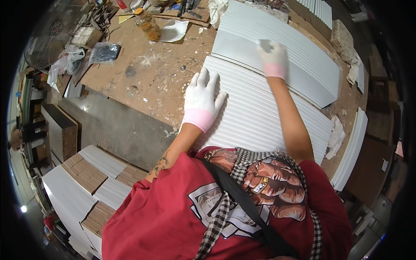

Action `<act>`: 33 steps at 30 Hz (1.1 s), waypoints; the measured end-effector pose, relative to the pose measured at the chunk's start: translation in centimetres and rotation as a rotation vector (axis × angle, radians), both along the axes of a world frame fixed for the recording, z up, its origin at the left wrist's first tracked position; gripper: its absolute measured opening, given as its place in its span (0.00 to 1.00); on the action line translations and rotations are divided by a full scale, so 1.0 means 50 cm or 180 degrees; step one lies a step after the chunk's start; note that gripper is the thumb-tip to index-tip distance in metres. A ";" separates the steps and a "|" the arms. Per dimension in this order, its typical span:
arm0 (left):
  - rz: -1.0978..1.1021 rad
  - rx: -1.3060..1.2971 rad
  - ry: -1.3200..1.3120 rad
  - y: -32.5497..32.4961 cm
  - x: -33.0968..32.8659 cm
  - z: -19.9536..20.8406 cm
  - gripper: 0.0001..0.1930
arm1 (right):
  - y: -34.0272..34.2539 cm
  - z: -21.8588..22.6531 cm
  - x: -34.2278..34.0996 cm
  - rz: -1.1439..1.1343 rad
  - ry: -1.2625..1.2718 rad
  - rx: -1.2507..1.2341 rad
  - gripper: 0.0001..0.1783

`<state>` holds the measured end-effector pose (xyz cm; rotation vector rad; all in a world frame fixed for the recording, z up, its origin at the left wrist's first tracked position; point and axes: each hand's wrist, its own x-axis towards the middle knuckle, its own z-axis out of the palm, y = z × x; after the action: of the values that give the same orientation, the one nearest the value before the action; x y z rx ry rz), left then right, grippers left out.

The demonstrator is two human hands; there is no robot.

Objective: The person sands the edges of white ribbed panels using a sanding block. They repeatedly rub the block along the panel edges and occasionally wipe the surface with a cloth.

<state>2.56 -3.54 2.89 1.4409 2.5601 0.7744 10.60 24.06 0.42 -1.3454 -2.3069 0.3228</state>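
My left hand [202, 100], in a white glove with a pink cuff, lies open with fingers spread along the left edge of a white ribbed panel [249, 108]. Farther off, my right hand [274, 58], gloved the same way, is over a second white panel [312, 80], which has ribs along its far side and a smooth grey-white band nearer me. The right fingers look curled and are smeared by motion. A greyish patch shows at their tips, too blurred to name. Both panels lie flat, side by side, on a brown, stained worktable [130, 78].
A jar with an orange lid [147, 25] stands on white paper [173, 31]. Left of it lies a dark item in clear plastic [105, 53]. Crumpled white cloth [336, 136] and a long white strip [349, 149] are at the right. Stacked boards [71, 190] stand at lower left.
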 end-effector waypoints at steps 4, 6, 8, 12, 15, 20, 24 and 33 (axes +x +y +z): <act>0.0039 -0.0081 0.0115 0.002 0.005 -0.008 0.31 | 0.034 0.006 0.087 -0.0379 0.0079 0.0045 0.27; 0.0031 -0.0114 0.0137 0.002 0.007 -0.010 0.31 | 0.027 0.002 0.071 -0.0288 0.0072 0.0245 0.26; -0.0007 -0.0087 0.0238 0.001 0.009 -0.009 0.30 | 0.009 -0.011 0.037 -0.0168 0.0104 0.0214 0.26; -0.0013 -0.0155 0.0240 0.004 0.010 -0.006 0.31 | 0.020 -0.030 0.058 0.0006 0.0146 0.0502 0.26; -0.0012 -0.0184 0.0280 0.006 0.010 -0.007 0.30 | 0.080 -0.033 0.177 -0.0351 0.0160 0.0408 0.26; 0.0027 -0.0194 0.0273 0.007 0.011 -0.014 0.30 | 0.145 -0.021 0.319 -0.0943 0.0170 0.0316 0.29; -0.0034 -0.0112 0.0265 0.009 0.011 -0.011 0.28 | 0.118 -0.016 0.260 -0.0447 0.0294 0.0168 0.27; -0.0013 -0.0145 0.0276 0.011 0.015 -0.012 0.28 | 0.201 -0.032 0.458 -0.1166 -0.0114 0.0415 0.28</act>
<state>3.33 -3.00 2.31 1.4974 2.6187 0.6629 33.51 34.10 -1.17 -1.6757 -2.0145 0.0303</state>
